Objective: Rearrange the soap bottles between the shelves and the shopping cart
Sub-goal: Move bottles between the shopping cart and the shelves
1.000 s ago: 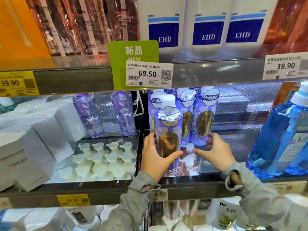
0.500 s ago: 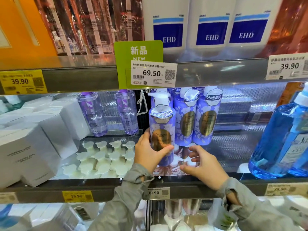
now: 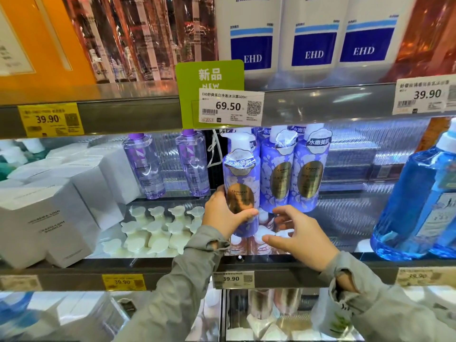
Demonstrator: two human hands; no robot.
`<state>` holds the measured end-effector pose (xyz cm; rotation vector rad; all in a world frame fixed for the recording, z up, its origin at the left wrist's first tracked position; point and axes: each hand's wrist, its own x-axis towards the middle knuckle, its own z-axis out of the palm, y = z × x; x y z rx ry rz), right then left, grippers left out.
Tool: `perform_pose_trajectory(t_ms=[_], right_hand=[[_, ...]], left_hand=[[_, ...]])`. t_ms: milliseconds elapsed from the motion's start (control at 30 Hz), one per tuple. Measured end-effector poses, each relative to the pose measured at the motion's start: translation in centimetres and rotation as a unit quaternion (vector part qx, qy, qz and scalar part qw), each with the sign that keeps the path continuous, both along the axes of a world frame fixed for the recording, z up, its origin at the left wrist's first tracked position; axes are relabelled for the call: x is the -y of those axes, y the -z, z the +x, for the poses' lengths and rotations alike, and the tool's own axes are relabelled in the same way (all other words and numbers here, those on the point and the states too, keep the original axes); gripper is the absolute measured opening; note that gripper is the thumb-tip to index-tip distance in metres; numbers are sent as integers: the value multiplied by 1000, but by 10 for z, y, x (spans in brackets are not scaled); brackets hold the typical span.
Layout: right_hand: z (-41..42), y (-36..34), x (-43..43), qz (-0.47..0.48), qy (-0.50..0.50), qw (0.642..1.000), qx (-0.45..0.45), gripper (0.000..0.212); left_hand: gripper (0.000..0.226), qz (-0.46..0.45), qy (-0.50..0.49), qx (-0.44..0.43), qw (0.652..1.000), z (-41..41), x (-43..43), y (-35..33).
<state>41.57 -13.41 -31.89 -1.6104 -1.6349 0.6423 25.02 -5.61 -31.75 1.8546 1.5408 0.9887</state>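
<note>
My left hand [image 3: 223, 214] grips a purple floral soap bottle [image 3: 240, 174] with a white pump and a gold oval label, upright near the front of the middle shelf [image 3: 283, 266]. Just behind and to its right stand two matching purple bottles [image 3: 292, 169] side by side. My right hand [image 3: 297, 234] hovers right of the held bottle with fingers spread and loosely bent, holding nothing. Below my hands several white pump tops [image 3: 265, 233] of lower bottles show through the glass. No shopping cart is in view.
White boxes [image 3: 61, 206] fill the shelf's left, beside two clear lilac bottles [image 3: 170, 165] and small white pump caps [image 3: 158, 230]. A big blue bottle [image 3: 419, 206] stands at the right. White EHD bottles [image 3: 313, 38] sit on the upper shelf; price tags [image 3: 230, 108] hang off its edge.
My left hand has carried the purple bottle leftward and a little deeper on the shelf, upright. My right hand has let go of the bottles behind and pulled back toward the shelf front.
</note>
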Motion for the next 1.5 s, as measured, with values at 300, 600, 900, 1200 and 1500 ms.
perform_pose_trajectory(t_ms=[300, 600, 900, 1200, 1500], right_hand=[[2, -29, 7, 18, -30, 999, -5, 26], [-26, -49, 17, 54, -138, 989, 24, 21], [-84, -51, 14, 59, -264, 962, 25, 20], [-179, -54, 32, 59, -377, 923, 49, 19], [-329, -50, 57, 52, -472, 878, 56, 23]], left_hand=[[59, -130, 89, -223, 962, -28, 28, -47], [51, -81, 49, -155, 983, -60, 71, -68], [54, -116, -64, -146, 980, -115, 127, -62], [49, -128, -166, -142, 967, -197, 187, -57], [53, -149, -247, -140, 947, -326, 246, -50]])
